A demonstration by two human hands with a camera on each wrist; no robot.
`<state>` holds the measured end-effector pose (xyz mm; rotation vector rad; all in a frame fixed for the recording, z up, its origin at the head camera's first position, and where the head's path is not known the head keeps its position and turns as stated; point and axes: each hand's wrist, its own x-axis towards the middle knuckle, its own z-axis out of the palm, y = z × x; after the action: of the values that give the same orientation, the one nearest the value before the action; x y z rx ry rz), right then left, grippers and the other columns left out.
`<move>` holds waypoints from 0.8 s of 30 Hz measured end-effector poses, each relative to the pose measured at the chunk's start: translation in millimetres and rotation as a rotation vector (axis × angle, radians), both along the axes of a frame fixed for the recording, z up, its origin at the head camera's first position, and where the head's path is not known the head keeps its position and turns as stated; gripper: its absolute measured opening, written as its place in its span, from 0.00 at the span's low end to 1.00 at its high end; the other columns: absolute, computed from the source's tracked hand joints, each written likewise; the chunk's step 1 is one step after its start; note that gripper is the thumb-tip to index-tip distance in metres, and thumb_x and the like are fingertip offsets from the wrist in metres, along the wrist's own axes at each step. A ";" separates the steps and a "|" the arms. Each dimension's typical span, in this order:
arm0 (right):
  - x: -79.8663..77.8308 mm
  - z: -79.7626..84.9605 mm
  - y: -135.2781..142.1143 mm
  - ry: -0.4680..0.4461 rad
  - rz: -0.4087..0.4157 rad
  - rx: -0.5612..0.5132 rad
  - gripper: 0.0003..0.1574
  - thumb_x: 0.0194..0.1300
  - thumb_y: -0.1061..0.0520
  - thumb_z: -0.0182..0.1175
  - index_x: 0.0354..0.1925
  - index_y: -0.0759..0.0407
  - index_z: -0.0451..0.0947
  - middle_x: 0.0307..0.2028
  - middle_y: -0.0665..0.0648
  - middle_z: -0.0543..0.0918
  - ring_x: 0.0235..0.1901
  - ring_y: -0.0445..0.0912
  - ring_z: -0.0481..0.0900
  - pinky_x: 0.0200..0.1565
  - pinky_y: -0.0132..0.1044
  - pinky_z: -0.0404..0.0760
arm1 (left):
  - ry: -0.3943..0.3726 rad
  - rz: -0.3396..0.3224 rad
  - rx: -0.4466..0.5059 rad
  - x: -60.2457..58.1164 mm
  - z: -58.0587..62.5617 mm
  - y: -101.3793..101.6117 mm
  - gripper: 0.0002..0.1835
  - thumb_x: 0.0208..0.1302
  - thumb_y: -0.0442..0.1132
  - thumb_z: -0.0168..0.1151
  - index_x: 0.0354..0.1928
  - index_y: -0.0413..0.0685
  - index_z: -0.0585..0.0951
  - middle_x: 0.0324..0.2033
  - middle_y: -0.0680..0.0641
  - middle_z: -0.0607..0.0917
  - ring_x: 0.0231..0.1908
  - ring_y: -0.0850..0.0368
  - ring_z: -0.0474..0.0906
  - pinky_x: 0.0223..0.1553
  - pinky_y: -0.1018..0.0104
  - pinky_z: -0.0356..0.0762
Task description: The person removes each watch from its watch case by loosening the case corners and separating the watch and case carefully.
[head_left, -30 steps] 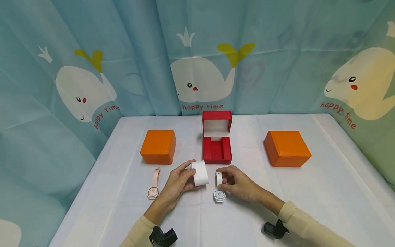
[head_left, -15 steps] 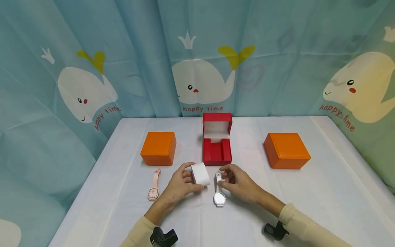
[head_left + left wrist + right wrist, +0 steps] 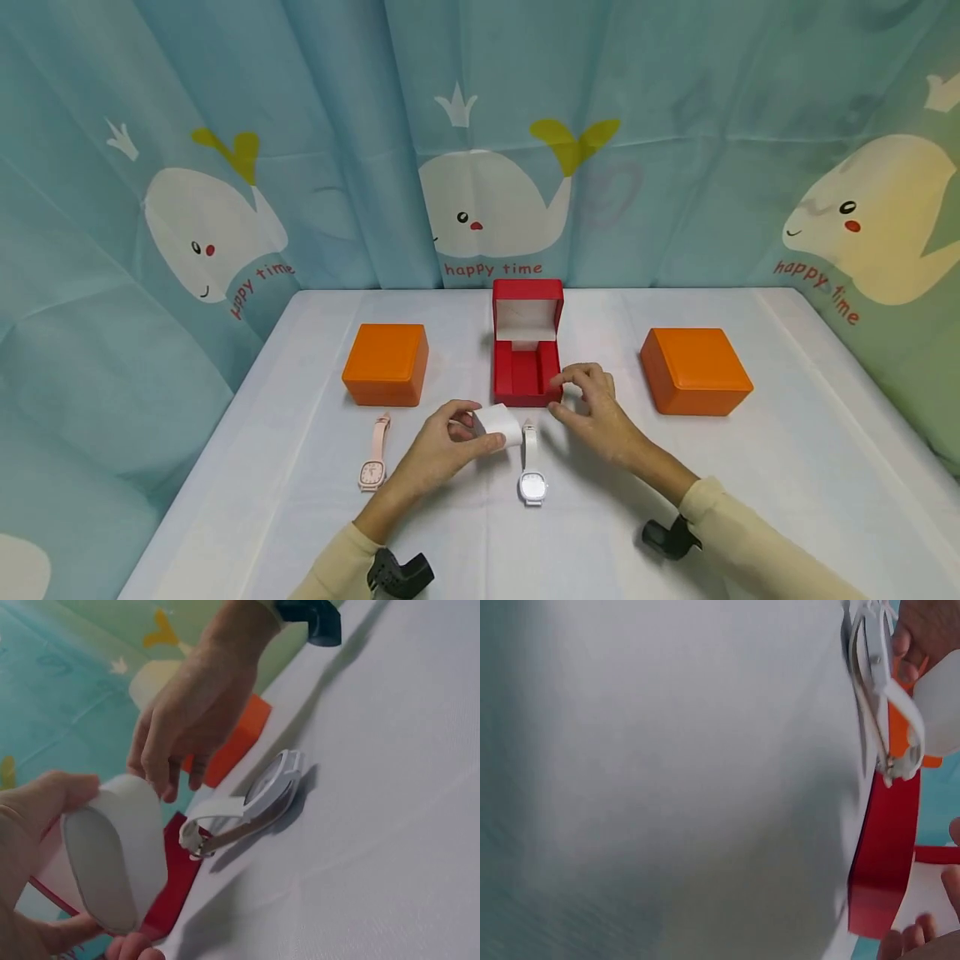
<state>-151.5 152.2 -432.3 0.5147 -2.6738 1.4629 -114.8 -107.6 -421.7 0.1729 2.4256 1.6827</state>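
My left hand pinches a white watch cushion between thumb and fingers, just in front of the red box. In the left wrist view the cushion shows its flat oval end. The red watch box stands with its lid up, a recess between two raised sides. My right hand is at the box's front right corner, thumb and forefinger apart, holding nothing. Below the cushion lies a white wristwatch, dial up, its strap stretching away toward the box. Left of my left hand lies a pink wristwatch.
A closed orange box sits to the left of the red one. Another orange box stands to the right. All rest on a white-covered table, with a blue whale-print curtain behind.
My right hand has let go of the white watch's strap and moved up and right to the red box's corner. My left hand has tilted the cushion and shifted it slightly right.
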 end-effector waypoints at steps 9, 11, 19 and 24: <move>-14.2 -4.0 2.0 -0.198 0.011 0.083 0.57 0.68 0.48 0.68 0.78 0.70 0.47 0.75 0.71 0.55 0.73 0.66 0.54 0.67 0.62 0.61 | 0.061 -0.028 -0.017 -6.9 5.3 -1.7 0.38 0.56 0.46 0.78 0.66 0.35 0.76 0.50 0.44 0.80 0.45 0.50 0.80 0.41 0.61 0.80; -16.0 -4.9 1.2 -0.214 0.030 0.066 0.58 0.68 0.50 0.68 0.77 0.73 0.46 0.75 0.72 0.56 0.73 0.67 0.56 0.68 0.60 0.61 | 0.066 -0.028 -0.029 -9.6 6.8 -2.1 0.38 0.57 0.46 0.78 0.66 0.35 0.76 0.51 0.44 0.80 0.45 0.50 0.80 0.41 0.62 0.81; -20.4 -5.5 -2.1 -0.195 0.068 0.072 0.57 0.67 0.55 0.70 0.77 0.72 0.47 0.74 0.70 0.60 0.72 0.64 0.60 0.69 0.57 0.62 | 0.061 -0.033 -0.048 -21.0 14.6 -8.8 0.37 0.53 0.42 0.81 0.64 0.36 0.78 0.49 0.42 0.81 0.45 0.49 0.84 0.42 0.59 0.84; -19.9 -5.9 -1.9 -0.160 0.061 0.094 0.55 0.64 0.60 0.71 0.77 0.72 0.50 0.71 0.70 0.65 0.69 0.64 0.65 0.67 0.56 0.66 | 0.060 -0.034 -0.070 -26.5 18.7 -8.3 0.38 0.49 0.44 0.83 0.63 0.43 0.79 0.47 0.45 0.83 0.44 0.48 0.85 0.40 0.58 0.85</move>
<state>-171.5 150.3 -438.2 0.5089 -2.8868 1.4584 -141.3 -116.0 -402.9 0.2562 2.5061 1.5979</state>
